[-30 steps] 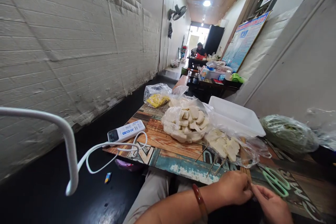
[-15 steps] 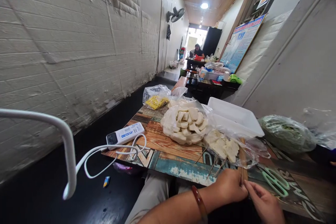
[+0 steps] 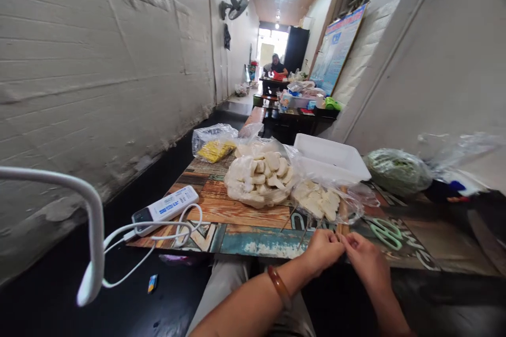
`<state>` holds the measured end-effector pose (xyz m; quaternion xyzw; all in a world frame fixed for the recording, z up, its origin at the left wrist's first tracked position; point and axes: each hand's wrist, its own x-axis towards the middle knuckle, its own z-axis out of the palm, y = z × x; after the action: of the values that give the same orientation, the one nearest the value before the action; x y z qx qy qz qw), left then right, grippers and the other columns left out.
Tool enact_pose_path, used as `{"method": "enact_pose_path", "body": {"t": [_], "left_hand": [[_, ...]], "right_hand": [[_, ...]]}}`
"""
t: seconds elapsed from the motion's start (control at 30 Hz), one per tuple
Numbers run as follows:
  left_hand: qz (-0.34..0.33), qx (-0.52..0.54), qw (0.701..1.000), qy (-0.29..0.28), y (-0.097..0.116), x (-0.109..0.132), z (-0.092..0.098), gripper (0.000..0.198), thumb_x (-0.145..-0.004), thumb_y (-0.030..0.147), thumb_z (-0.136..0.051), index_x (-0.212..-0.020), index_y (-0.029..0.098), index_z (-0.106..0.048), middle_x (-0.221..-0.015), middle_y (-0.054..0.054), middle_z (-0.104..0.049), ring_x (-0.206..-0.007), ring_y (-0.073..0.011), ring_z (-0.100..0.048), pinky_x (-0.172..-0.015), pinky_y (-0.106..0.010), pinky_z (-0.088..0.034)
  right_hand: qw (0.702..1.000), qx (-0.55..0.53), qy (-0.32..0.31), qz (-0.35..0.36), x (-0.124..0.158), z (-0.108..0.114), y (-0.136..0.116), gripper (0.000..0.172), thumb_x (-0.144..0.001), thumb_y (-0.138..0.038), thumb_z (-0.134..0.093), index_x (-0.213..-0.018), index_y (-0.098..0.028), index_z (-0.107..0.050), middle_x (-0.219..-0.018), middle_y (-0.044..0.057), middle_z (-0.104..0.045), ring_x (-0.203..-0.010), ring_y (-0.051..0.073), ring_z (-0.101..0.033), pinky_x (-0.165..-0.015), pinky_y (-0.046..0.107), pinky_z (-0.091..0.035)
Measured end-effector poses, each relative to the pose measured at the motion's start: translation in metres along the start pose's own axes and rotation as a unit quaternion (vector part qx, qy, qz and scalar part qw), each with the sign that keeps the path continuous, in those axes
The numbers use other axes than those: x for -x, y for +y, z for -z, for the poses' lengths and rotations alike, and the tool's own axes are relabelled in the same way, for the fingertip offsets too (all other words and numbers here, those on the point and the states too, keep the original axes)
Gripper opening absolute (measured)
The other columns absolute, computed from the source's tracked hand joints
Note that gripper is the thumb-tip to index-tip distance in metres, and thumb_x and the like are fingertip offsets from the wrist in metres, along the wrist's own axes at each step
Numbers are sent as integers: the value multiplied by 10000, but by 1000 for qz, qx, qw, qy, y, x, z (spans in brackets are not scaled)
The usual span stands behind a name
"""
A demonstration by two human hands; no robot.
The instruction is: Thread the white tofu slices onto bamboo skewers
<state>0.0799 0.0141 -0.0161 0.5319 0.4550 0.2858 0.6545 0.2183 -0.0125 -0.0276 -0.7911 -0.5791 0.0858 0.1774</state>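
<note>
Over the table's front edge, my left hand (image 3: 324, 250) and my right hand (image 3: 363, 257) meet with their fingertips together. Both are closed in a pinch; what lies between the fingers is too small to make out. Just beyond them rests a clear bag with flat pale slices (image 3: 318, 201), and thin sticks (image 3: 303, 234) poke out from it towards me. A narrow brown wooden-looking strip (image 3: 343, 216) lies beside that bag. Further left stands a larger open plastic bag heaped with thick pale slices (image 3: 263, 179). Green-handled scissors (image 3: 385, 233) lie right of my right hand.
A white tray (image 3: 332, 158) sits behind the bags, with a wrapped green bundle (image 3: 397, 171) to its right. A bag with yellow contents (image 3: 216, 150) is at the far left corner. A white power bank (image 3: 166, 209) with a cable lies on the left. A person (image 3: 276, 67) sits far back.
The view has shifted, so the table and things appear further left and slightly higher. My two hands stay together, their fingertips still meeting.
</note>
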Motion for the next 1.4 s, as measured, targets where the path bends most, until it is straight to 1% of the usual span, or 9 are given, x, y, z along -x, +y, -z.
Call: {"method": "enact_pose_path", "body": {"t": [0.1,0.23,0.47,0.7,0.83,0.93,1.0,1.13,1.4], "left_hand": [[-54,-86,994,34,-1,-5,7,100,-751,233,-591,-684,167,-555,-596,40,-457,-595,-118,-379,-567,-239,-269],[-95,-160,982,13,0,-12,12,175,-751,323,-635,-723,150,-648,-605,29,-512,-616,-130,-424,-591,-245,-300],[-40,-159,986,-18,3,-19,9,190,-734,160,-574,-544,147,-574,-445,57,-411,-483,-98,-368,-510,-235,-277],[30,-79,992,-89,2,10,10,258,-709,166,-532,-479,199,-420,-341,78,-336,-304,-68,-276,-379,-216,-186],[53,-31,989,-137,-5,35,20,239,-674,154,-533,-465,193,-425,-334,74,-371,-283,-55,-280,-354,-204,-184],[59,3,989,-134,-10,48,28,189,-678,191,-538,-517,199,-439,-340,91,-377,-280,-49,-270,-351,-195,-184],[60,18,990,-123,-12,50,30,174,-686,214,-529,-539,204,-437,-334,99,-369,-275,-48,-255,-350,-194,-168],[57,38,991,-116,-13,46,25,163,-673,211,-523,-535,202,-438,-332,95,-369,-278,-47,-256,-356,-199,-155],[56,64,990,-114,-15,48,21,207,-653,324,-575,-541,203,-450,-331,102,-366,-274,-41,-252,-357,-204,-147]], "right_hand": [[1000,7,3,-4,-2,-2,-2,361,-876,-522,-451,-695,-258,-619,-673,40,-704,-615,208,-620,-539,277,-328],[1000,13,-2,-8,2,-2,-1,347,-888,-508,-442,-718,-265,-622,-640,13,-684,-615,208,-617,-522,271,-314],[999,33,-7,6,2,-7,4,325,-892,-472,-438,-707,-255,-591,-670,28,-686,-593,206,-609,-524,281,-306],[998,53,17,-6,-5,-5,-1,366,-887,-506,-450,-632,-255,-530,-591,18,-636,-549,191,-563,-503,274,-257],[997,63,44,-12,-7,-4,0,345,-882,-461,-457,-609,-252,-484,-559,4,-598,-504,173,-507,-500,278,-234],[996,65,59,-11,-9,-5,0,307,-882,-425,-468,-630,-251,-482,-553,-9,-575,-519,170,-513,-513,277,-253],[996,64,68,-6,-11,-7,0,275,-888,-403,-476,-664,-245,-501,-597,-10,-588,-567,169,-547,-539,274,-293],[994,62,92,4,-16,-10,1,216,-900,-390,-529,-797,-204,-566,-850,39,-643,-773,175,-608,-662,277,-409],[995,56,82,-3,-34,-17,16,281,-938,-332,-608,-1163,-164,-610,-1141,66,-648,-947,198,-655,-812,403,-550]]}}
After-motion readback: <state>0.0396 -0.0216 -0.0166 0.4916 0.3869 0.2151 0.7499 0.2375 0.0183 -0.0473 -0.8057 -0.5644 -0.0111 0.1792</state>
